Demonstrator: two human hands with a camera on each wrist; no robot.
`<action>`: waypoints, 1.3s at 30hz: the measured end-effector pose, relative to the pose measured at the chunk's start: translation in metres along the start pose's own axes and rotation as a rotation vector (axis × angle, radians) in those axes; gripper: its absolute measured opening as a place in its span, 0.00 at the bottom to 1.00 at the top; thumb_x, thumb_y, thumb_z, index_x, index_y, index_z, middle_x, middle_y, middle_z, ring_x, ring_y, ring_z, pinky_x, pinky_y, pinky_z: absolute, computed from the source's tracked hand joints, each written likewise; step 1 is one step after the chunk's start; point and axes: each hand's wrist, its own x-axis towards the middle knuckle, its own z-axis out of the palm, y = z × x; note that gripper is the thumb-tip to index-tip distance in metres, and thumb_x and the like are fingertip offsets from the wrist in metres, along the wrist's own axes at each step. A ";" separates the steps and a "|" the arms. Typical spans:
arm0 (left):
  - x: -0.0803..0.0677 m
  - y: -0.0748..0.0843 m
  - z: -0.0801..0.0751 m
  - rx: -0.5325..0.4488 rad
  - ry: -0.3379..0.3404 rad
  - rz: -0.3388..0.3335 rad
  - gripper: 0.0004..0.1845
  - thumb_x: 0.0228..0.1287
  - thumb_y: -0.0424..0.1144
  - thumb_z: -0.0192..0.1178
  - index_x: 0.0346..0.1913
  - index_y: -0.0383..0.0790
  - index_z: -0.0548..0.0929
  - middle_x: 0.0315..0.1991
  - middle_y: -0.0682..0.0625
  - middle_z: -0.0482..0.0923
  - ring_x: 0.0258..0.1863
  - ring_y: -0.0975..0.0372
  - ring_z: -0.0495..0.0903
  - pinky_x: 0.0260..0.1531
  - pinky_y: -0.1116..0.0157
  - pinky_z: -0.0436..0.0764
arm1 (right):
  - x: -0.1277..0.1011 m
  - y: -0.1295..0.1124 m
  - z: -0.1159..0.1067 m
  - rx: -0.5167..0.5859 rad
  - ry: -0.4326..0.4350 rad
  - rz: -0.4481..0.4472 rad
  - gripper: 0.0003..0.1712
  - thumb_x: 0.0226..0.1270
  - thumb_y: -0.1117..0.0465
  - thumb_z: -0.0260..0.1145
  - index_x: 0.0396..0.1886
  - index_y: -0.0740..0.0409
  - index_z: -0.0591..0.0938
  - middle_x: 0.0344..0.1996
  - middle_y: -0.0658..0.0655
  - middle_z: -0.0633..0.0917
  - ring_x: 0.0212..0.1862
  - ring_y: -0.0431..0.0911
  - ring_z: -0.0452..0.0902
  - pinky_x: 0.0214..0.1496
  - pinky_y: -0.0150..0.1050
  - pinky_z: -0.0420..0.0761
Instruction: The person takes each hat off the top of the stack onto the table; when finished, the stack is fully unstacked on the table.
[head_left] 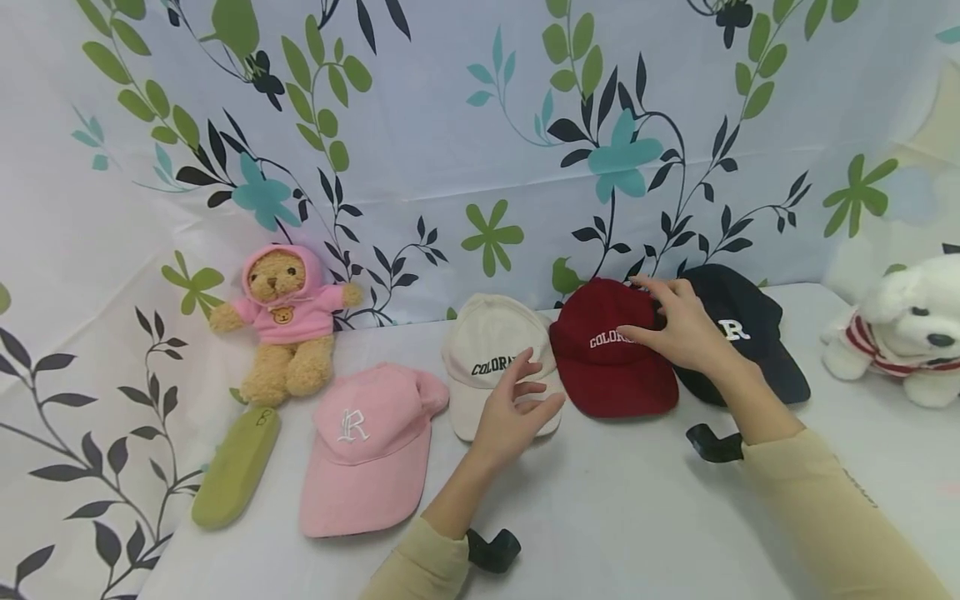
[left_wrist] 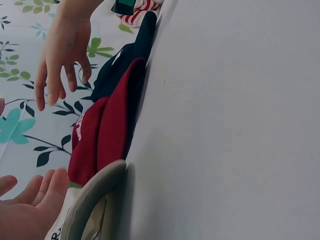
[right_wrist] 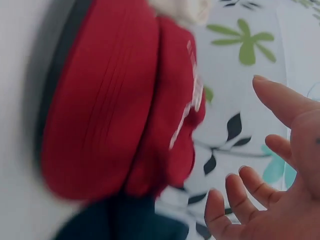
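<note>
A row of caps lies on the white surface. My left hand (head_left: 510, 417) hovers over the cream cap (head_left: 487, 321), fingers loosely bent and holding nothing. Over the right side of the dark red cap (head_left: 607, 375) is my right hand (head_left: 686, 329), its thumb and fingers spread apart. In the right wrist view a gap shows between that hand (right_wrist: 280, 200) and the red cap (right_wrist: 110, 110). The navy cap (head_left: 727, 287) with a white R sits partly behind my right hand. Left of the cream cap lies a pink cap (head_left: 375, 442).
At the far left a teddy bear (head_left: 277, 333) in a pink hoodie sits against the floral cloth backdrop (head_left: 420, 150). In front of it lies a long green case (head_left: 236, 467). A white plush dog (head_left: 922, 317) sits at the far right.
</note>
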 end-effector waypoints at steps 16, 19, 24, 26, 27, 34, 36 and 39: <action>-0.018 0.005 -0.043 -0.034 0.053 0.063 0.40 0.65 0.32 0.67 0.77 0.35 0.60 0.65 0.34 0.71 0.60 0.43 0.73 0.60 0.52 0.75 | 0.022 -0.054 0.046 0.161 -0.018 -0.058 0.47 0.64 0.52 0.73 0.79 0.50 0.61 0.64 0.66 0.69 0.60 0.60 0.72 0.53 0.57 0.81; -0.023 0.007 -0.052 -0.023 0.074 0.077 0.40 0.65 0.31 0.67 0.77 0.36 0.61 0.65 0.33 0.71 0.60 0.42 0.72 0.60 0.53 0.75 | 0.027 -0.065 0.055 0.184 -0.020 -0.077 0.46 0.64 0.53 0.73 0.78 0.49 0.62 0.64 0.65 0.70 0.60 0.59 0.72 0.53 0.56 0.81; -0.035 0.012 -0.070 0.011 0.123 0.019 0.40 0.65 0.33 0.68 0.77 0.44 0.62 0.66 0.39 0.72 0.60 0.50 0.73 0.61 0.55 0.74 | 0.036 -0.085 0.071 0.240 -0.029 -0.130 0.44 0.64 0.53 0.73 0.78 0.48 0.64 0.63 0.63 0.72 0.59 0.58 0.73 0.52 0.54 0.82; -0.041 0.014 -0.077 -0.007 0.141 -0.026 0.39 0.66 0.37 0.69 0.77 0.50 0.63 0.66 0.44 0.72 0.61 0.52 0.72 0.62 0.58 0.72 | 0.040 -0.093 0.079 0.262 -0.034 -0.158 0.44 0.65 0.53 0.73 0.77 0.48 0.65 0.62 0.63 0.72 0.58 0.57 0.73 0.51 0.52 0.82; -0.043 0.015 -0.081 -0.011 0.152 -0.041 0.39 0.66 0.38 0.69 0.76 0.52 0.63 0.66 0.46 0.72 0.61 0.53 0.72 0.62 0.59 0.72 | 0.042 -0.097 0.083 0.268 -0.038 -0.170 0.44 0.65 0.52 0.73 0.77 0.48 0.65 0.62 0.63 0.72 0.58 0.57 0.73 0.51 0.52 0.82; -0.055 0.018 -0.110 0.086 0.206 0.022 0.38 0.67 0.31 0.66 0.76 0.44 0.62 0.64 0.43 0.74 0.59 0.52 0.73 0.59 0.66 0.74 | 0.053 -0.122 0.110 0.331 -0.094 -0.212 0.42 0.66 0.52 0.72 0.77 0.48 0.65 0.63 0.64 0.70 0.58 0.56 0.72 0.53 0.49 0.80; -0.059 0.020 -0.117 0.104 0.220 0.025 0.38 0.68 0.32 0.66 0.77 0.44 0.61 0.64 0.43 0.74 0.58 0.52 0.73 0.58 0.68 0.75 | 0.055 -0.129 0.119 0.337 -0.103 -0.217 0.41 0.66 0.51 0.72 0.77 0.47 0.66 0.62 0.63 0.71 0.57 0.54 0.73 0.52 0.48 0.80; -0.066 0.021 -0.129 0.130 0.236 0.031 0.38 0.68 0.33 0.66 0.77 0.44 0.61 0.64 0.43 0.74 0.57 0.53 0.74 0.55 0.71 0.76 | 0.057 -0.140 0.131 0.350 -0.117 -0.230 0.41 0.67 0.52 0.72 0.76 0.48 0.67 0.61 0.63 0.73 0.56 0.53 0.74 0.52 0.48 0.80</action>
